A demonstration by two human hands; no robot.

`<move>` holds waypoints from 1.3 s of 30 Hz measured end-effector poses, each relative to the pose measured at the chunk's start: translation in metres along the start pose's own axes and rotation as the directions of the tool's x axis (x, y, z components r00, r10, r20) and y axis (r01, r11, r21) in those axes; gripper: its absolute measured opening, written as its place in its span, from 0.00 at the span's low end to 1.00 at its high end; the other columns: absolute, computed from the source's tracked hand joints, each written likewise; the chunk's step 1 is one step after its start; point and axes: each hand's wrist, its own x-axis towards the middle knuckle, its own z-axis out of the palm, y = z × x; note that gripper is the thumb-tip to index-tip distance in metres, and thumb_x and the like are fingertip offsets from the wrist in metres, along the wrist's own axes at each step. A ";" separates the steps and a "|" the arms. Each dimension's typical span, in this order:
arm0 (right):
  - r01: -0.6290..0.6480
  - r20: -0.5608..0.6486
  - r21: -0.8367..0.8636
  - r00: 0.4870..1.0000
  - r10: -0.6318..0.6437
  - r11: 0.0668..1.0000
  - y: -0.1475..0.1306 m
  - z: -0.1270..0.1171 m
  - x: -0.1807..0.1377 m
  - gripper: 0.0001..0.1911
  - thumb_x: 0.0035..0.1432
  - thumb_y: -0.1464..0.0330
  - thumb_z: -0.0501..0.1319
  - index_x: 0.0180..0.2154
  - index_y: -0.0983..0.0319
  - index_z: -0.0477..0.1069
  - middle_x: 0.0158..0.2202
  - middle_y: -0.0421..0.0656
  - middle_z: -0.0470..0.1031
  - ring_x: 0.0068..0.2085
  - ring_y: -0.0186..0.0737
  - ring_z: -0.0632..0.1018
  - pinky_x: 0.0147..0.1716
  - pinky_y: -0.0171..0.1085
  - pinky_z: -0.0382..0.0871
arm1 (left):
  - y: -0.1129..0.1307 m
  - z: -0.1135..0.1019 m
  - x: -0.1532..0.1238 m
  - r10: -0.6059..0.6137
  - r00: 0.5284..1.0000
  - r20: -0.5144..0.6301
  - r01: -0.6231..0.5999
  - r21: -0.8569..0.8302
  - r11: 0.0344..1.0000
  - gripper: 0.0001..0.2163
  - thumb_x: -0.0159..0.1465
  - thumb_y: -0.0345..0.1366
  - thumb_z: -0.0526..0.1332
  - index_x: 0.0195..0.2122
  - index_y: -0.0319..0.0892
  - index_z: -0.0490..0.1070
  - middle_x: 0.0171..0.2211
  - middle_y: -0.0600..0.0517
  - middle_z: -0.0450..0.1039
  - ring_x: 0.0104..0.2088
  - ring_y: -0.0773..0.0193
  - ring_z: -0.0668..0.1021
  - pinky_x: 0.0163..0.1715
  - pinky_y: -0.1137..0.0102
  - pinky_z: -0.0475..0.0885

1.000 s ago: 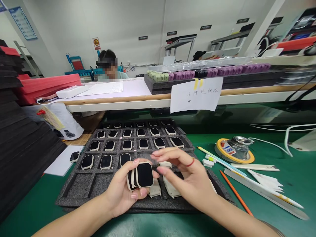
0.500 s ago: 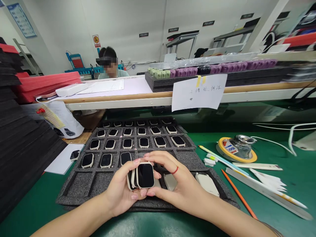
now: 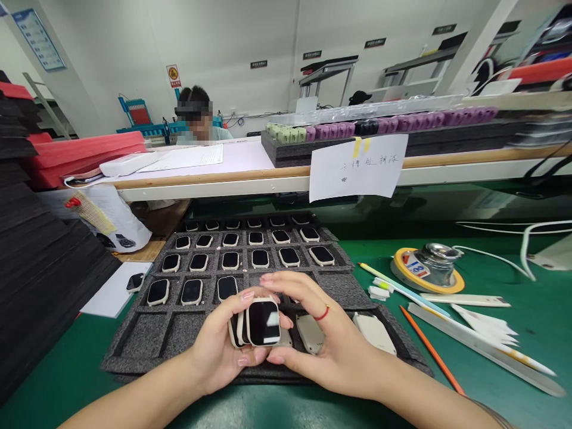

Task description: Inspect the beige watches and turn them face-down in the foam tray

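My left hand (image 3: 217,342) is closed around a small stack of smartwatch bodies (image 3: 263,322), black screens up and cream frames overlapping. Light reflects off the front screen. Curved around the stack's right side, my right hand (image 3: 335,336) has its thumb and fingers spread apart, with no watch in its grasp. Both hands hover over the near part of a dark grey foam tray (image 3: 138,333). Several strapless watches, such as one watch (image 3: 192,292), lie face up in its pockets. Beside my right wrist, a cream watch body (image 3: 374,333) rests back side up; another (image 3: 309,333) is partly covered by my hand.
One watch (image 3: 134,282) lies on white paper (image 3: 111,292) left of the tray. To the right are a tape roll (image 3: 451,283) around a glass jar, pens, an orange stick (image 3: 431,348) and white strips. A shelf (image 3: 214,187) spans the back; a person sits beyond it.
My right hand has drawn slightly away from the watch stack, its thumb lower and farther from the front watch. The stack has tilted a little, and a bright reflection now crosses the front screen.
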 end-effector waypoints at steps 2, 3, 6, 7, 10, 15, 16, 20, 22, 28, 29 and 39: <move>-0.012 -0.076 0.041 0.997 0.015 0.999 -0.001 -0.002 0.000 0.30 0.58 0.68 0.67 0.60 0.57 0.61 0.57 0.51 0.69 0.61 0.50 0.69 0.59 0.51 0.68 | 0.000 -0.001 -0.001 -0.006 0.999 0.037 0.005 0.014 1.000 0.14 0.58 0.45 0.65 0.38 0.39 0.75 0.29 0.46 0.79 0.15 0.71 0.73 0.11 0.81 0.52; -0.025 -0.138 0.070 0.990 0.035 0.997 -0.001 -0.003 0.001 0.27 0.60 0.70 0.65 0.59 0.56 0.62 0.57 0.50 0.70 0.60 0.49 0.71 0.58 0.51 0.69 | 0.000 -0.001 -0.001 -0.007 0.999 0.049 0.006 0.018 1.000 0.14 0.58 0.45 0.65 0.38 0.39 0.75 0.29 0.47 0.78 0.16 0.71 0.73 0.12 0.81 0.52; -0.016 -0.305 0.103 0.951 0.047 0.995 -0.002 -0.009 0.002 0.17 0.62 0.75 0.61 0.51 0.55 0.69 0.48 0.46 0.77 0.51 0.44 0.79 0.52 0.46 0.76 | 0.001 -0.002 -0.001 -0.009 0.998 0.058 0.008 0.018 1.000 0.14 0.57 0.44 0.66 0.37 0.39 0.74 0.31 0.46 0.79 0.15 0.72 0.72 0.12 0.81 0.51; 0.004 -0.326 0.077 0.945 0.021 0.997 -0.003 -0.011 0.003 0.15 0.62 0.77 0.61 0.48 0.56 0.72 0.44 0.44 0.79 0.47 0.42 0.81 0.49 0.43 0.78 | 0.000 -0.003 -0.001 -0.012 0.998 0.056 0.011 0.019 1.000 0.14 0.57 0.45 0.66 0.37 0.39 0.74 0.31 0.45 0.79 0.15 0.72 0.72 0.12 0.80 0.51; 0.111 -0.259 -0.085 0.957 -0.130 0.990 -0.009 -0.016 0.004 0.14 0.59 0.80 0.62 0.43 0.56 0.75 0.37 0.41 0.82 0.41 0.39 0.83 0.43 0.37 0.80 | -0.001 -0.003 -0.001 -0.020 0.999 0.045 0.019 0.019 1.000 0.14 0.58 0.45 0.65 0.37 0.40 0.74 0.30 0.46 0.78 0.15 0.71 0.72 0.11 0.80 0.51; 0.291 -0.028 -0.238 0.952 -0.306 0.927 -0.022 -0.019 0.003 0.20 0.62 0.78 0.60 0.53 0.55 0.72 0.40 0.42 0.83 0.41 0.40 0.83 0.45 0.39 0.80 | -0.001 -0.002 -0.002 -0.022 1.000 0.015 0.022 0.016 1.000 0.13 0.57 0.44 0.66 0.37 0.39 0.76 0.26 0.51 0.72 0.16 0.73 0.70 0.12 0.80 0.53; 0.302 0.002 -0.236 0.950 -0.311 0.924 -0.024 -0.018 0.003 0.20 0.62 0.77 0.60 0.53 0.55 0.71 0.40 0.42 0.83 0.41 0.40 0.83 0.46 0.38 0.79 | -0.001 -0.001 -0.002 -0.018 1.000 0.018 0.018 0.011 1.000 0.14 0.57 0.44 0.66 0.37 0.39 0.76 0.27 0.51 0.72 0.16 0.73 0.69 0.12 0.80 0.53; 0.325 0.067 -0.234 0.946 -0.318 0.916 -0.028 -0.017 0.003 0.19 0.63 0.77 0.59 0.54 0.58 0.72 0.41 0.43 0.83 0.43 0.39 0.83 0.49 0.38 0.78 | 0.000 0.000 -0.003 -0.035 0.999 0.029 0.035 -0.018 0.999 0.14 0.56 0.44 0.67 0.38 0.38 0.76 0.27 0.50 0.72 0.18 0.74 0.68 0.12 0.81 0.53; 0.322 0.056 -0.251 0.946 -0.319 0.913 -0.028 -0.014 0.003 0.17 0.63 0.77 0.59 0.52 0.58 0.73 0.40 0.43 0.83 0.42 0.39 0.83 0.48 0.38 0.78 | -0.001 0.000 -0.003 -0.024 0.999 0.032 0.025 -0.021 0.999 0.15 0.56 0.44 0.67 0.38 0.38 0.76 0.27 0.50 0.71 0.18 0.73 0.69 0.13 0.81 0.53; 0.283 -0.033 -0.360 0.948 -0.315 0.889 -0.020 -0.003 0.003 0.13 0.60 0.75 0.64 0.47 0.61 0.73 0.37 0.45 0.82 0.37 0.41 0.80 0.38 0.41 0.76 | -0.006 -0.001 -0.002 0.057 0.995 -0.077 -0.056 0.009 0.998 0.16 0.56 0.45 0.70 0.39 0.40 0.74 0.24 0.56 0.68 0.18 0.76 0.68 0.14 0.83 0.53; 0.250 -0.041 -0.356 0.958 -0.283 0.900 -0.019 -0.002 0.003 0.15 0.59 0.73 0.65 0.49 0.62 0.71 0.38 0.46 0.81 0.37 0.42 0.79 0.37 0.41 0.75 | -0.007 -0.001 -0.001 0.065 0.994 -0.089 -0.063 0.029 0.998 0.17 0.55 0.46 0.71 0.39 0.40 0.73 0.22 0.57 0.67 0.17 0.77 0.66 0.14 0.83 0.52; -0.110 0.023 -0.083 0.993 0.113 0.990 -0.010 0.007 -0.004 0.36 0.59 0.69 0.66 0.64 0.55 0.53 0.35 0.39 0.70 0.35 0.37 0.74 0.39 0.37 0.73 | -0.007 0.002 0.003 0.095 0.996 -0.005 -0.092 0.166 0.982 0.16 0.59 0.46 0.68 0.34 0.37 0.71 0.29 0.52 0.72 0.18 0.80 0.66 0.13 0.84 0.49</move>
